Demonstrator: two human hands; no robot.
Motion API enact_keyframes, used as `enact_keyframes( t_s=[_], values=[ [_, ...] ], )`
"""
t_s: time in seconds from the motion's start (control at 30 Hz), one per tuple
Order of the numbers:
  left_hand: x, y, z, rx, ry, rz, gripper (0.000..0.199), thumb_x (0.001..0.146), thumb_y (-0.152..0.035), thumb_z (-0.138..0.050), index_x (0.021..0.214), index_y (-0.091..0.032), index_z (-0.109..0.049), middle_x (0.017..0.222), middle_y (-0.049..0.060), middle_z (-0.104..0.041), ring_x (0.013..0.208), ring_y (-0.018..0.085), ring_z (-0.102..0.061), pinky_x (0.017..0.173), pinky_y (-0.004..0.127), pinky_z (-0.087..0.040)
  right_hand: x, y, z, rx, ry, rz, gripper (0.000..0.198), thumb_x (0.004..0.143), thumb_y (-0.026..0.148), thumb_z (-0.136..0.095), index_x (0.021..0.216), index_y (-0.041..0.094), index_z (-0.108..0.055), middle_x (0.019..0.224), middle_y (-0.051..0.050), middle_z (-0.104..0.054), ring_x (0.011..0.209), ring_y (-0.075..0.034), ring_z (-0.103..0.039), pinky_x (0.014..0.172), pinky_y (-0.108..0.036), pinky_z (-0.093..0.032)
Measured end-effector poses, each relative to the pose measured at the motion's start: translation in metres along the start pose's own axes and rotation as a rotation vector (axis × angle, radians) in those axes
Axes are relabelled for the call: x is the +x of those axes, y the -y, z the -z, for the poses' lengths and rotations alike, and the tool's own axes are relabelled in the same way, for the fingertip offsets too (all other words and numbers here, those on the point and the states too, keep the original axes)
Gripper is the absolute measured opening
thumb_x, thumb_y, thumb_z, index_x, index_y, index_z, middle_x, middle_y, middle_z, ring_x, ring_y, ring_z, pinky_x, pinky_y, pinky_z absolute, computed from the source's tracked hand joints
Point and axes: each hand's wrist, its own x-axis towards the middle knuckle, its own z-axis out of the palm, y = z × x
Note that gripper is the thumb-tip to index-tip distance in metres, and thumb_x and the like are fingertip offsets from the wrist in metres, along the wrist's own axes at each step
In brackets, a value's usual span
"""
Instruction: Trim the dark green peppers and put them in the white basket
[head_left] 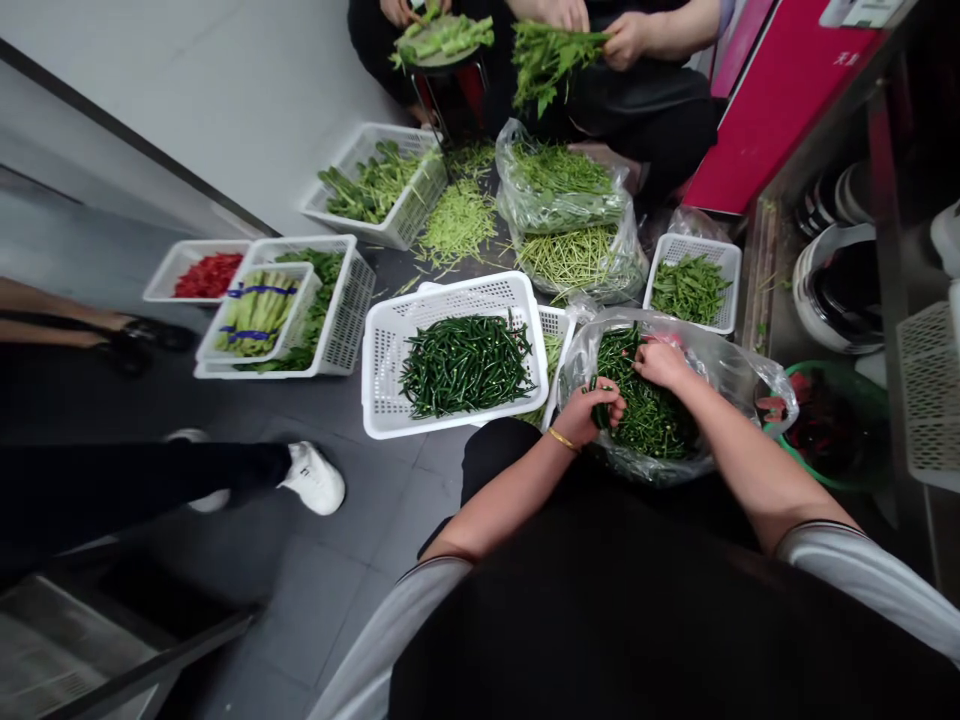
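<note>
My left hand (pixel 589 412) is closed around several dark green chilli peppers (pixel 601 412), at the left edge of a clear plastic bag (pixel 739 365). Inside the bag lies a heap of thin green chillies with stems (pixel 652 425). My right hand (pixel 661 362) reaches over that heap with its fingers pinched together; what is between the fingertips is too small to make out. To the left of the bag, a white perforated basket (pixel 382 400) holds a pile of glossy green chillies (pixel 466 366).
White baskets at left hold leafy greens, bundled stalks (pixel 259 312) and red peppers (pixel 208 275). Cut stems (pixel 459 222) lie on the floor. Two co-workers handle greens (pixel 551 60) at the back. A white shoe (pixel 313 478) stands left; a green basin (pixel 840 480) is right.
</note>
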Motion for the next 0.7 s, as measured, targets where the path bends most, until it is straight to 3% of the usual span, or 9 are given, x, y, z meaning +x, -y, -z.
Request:
enact_keyframes(
  t_s=[0.13, 0.23, 0.3, 0.37, 0.47, 0.57, 0.7],
  values=[
    [0.010, 0.008, -0.003, 0.050, -0.151, -0.103, 0.040, 0.059, -0.032, -0.082, 0.086, -0.014, -0.059, 0.048, -0.008, -0.044, 0.042, 0.005, -0.037, 0.043, 0.020, -0.029, -0.055, 0.010, -0.001, 0.270, -0.165, 0.173, 0.019, 0.084, 0.035, -0.058, 0.085, 0.019, -0.069, 0.088, -0.007, -0.069, 0.077, -0.018, -0.062, 0.071, -0.027, -0.045],
    [0.014, 0.013, -0.006, 0.060, -0.166, -0.110, 0.041, 0.056, -0.038, -0.085, 0.075, -0.013, -0.058, 0.048, -0.007, -0.044, 0.042, 0.004, -0.037, 0.042, 0.020, -0.029, -0.078, 0.010, -0.004, 0.515, -0.153, 0.277, 0.031, 0.085, 0.048, -0.057, 0.083, 0.019, -0.069, 0.077, -0.004, -0.067, 0.069, -0.016, -0.061, 0.066, -0.026, -0.045],
    [0.013, 0.014, -0.006, 0.051, -0.139, -0.087, 0.043, 0.057, -0.042, -0.085, 0.072, -0.013, -0.058, 0.049, -0.007, -0.044, 0.043, 0.004, -0.037, 0.041, 0.020, -0.028, -0.064, 0.003, -0.003, 0.632, -0.103, 0.128, 0.043, 0.086, 0.057, -0.051, 0.084, 0.018, -0.069, 0.067, -0.003, -0.066, 0.061, -0.016, -0.060, 0.062, -0.027, -0.046],
    [0.010, 0.013, -0.005, 0.047, -0.106, -0.066, 0.045, 0.058, -0.046, -0.084, 0.072, -0.013, -0.057, 0.051, -0.006, -0.044, 0.044, 0.004, -0.040, 0.041, 0.019, -0.029, -0.031, -0.002, -0.001, 0.641, -0.071, -0.122, 0.053, 0.090, 0.061, -0.042, 0.086, 0.015, -0.069, 0.063, -0.004, -0.066, 0.057, -0.017, -0.061, 0.061, -0.028, -0.047],
    [0.005, 0.010, -0.003, 0.019, -0.080, -0.032, 0.048, 0.061, -0.051, -0.082, 0.070, -0.014, -0.053, 0.059, -0.004, -0.049, 0.053, 0.009, -0.055, 0.044, 0.020, -0.037, 0.022, -0.001, 0.002, 0.425, -0.073, -0.321, 0.053, 0.088, 0.059, -0.048, 0.091, 0.011, -0.070, 0.085, -0.016, -0.073, 0.079, -0.024, -0.069, 0.075, -0.033, -0.050],
    [0.003, 0.005, -0.001, -0.024, -0.039, 0.029, 0.048, 0.063, -0.052, -0.080, 0.074, -0.015, -0.051, 0.066, -0.001, -0.054, 0.064, 0.015, -0.064, 0.048, 0.022, -0.043, 0.044, 0.003, -0.001, 0.246, -0.126, -0.336, 0.040, 0.085, 0.046, -0.060, 0.095, 0.009, -0.070, 0.105, -0.023, -0.071, 0.101, -0.030, -0.066, 0.086, -0.036, -0.049],
    [0.003, 0.003, -0.005, -0.030, 0.059, 0.084, 0.047, 0.064, -0.048, -0.081, 0.082, -0.014, -0.054, 0.069, 0.001, -0.059, 0.055, 0.010, -0.058, 0.047, 0.021, -0.041, 0.011, -0.011, -0.005, 0.428, -0.194, -0.292, 0.024, 0.086, 0.037, -0.059, 0.088, 0.015, -0.068, 0.080, -0.012, -0.073, 0.082, -0.024, -0.070, 0.077, -0.032, -0.052]
  ],
)
